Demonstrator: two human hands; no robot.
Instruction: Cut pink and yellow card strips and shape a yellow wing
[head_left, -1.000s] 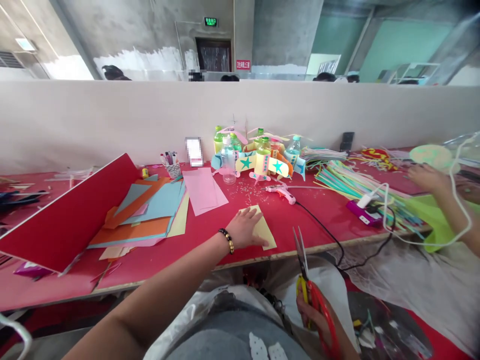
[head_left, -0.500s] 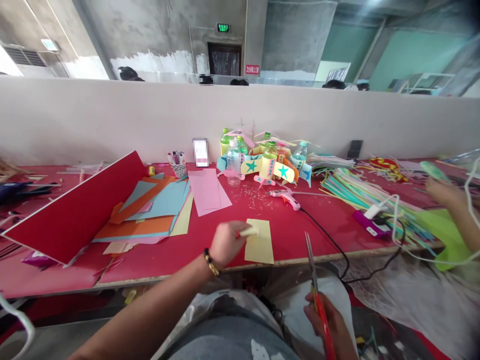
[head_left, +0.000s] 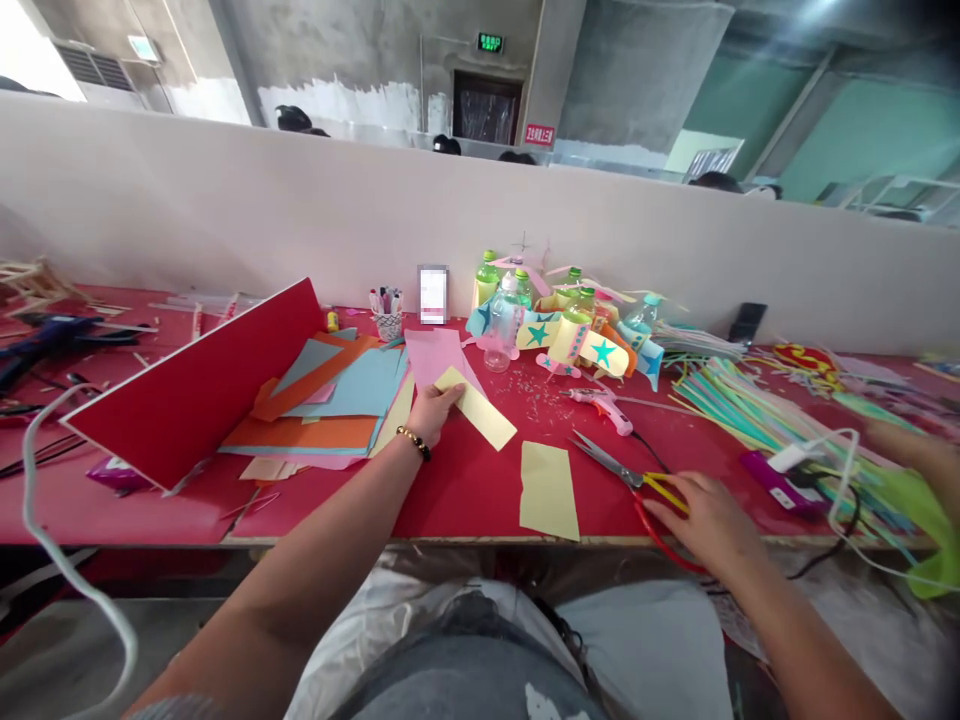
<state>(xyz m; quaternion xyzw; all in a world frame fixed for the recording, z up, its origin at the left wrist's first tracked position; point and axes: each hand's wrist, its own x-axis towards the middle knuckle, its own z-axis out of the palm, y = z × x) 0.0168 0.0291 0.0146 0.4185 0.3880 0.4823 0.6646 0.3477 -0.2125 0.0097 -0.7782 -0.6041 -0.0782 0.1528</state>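
Between the thumb and fingers of my left hand is a pale yellow paper strip, slanting down to the right. Its upper end overlaps pink paper sheets lying on the table. My right hand grips the scissors by their red and yellow handles. Their blades are parted and point up-left, low over the table. A wider yellow paper piece lies flat near the front edge, between my hands and touched by neither.
Bottle planes with paper wings stand at the back. A pink glue gun lies before them. Coloured paper sheets and a red board are left. Colourful strips, a purple power strip and another person's arm are right.
My left hand has moved up and left, carrying the yellow strip away from the wider piece. My right hand has raised the scissors from my lap to the table edge. The view has shifted.
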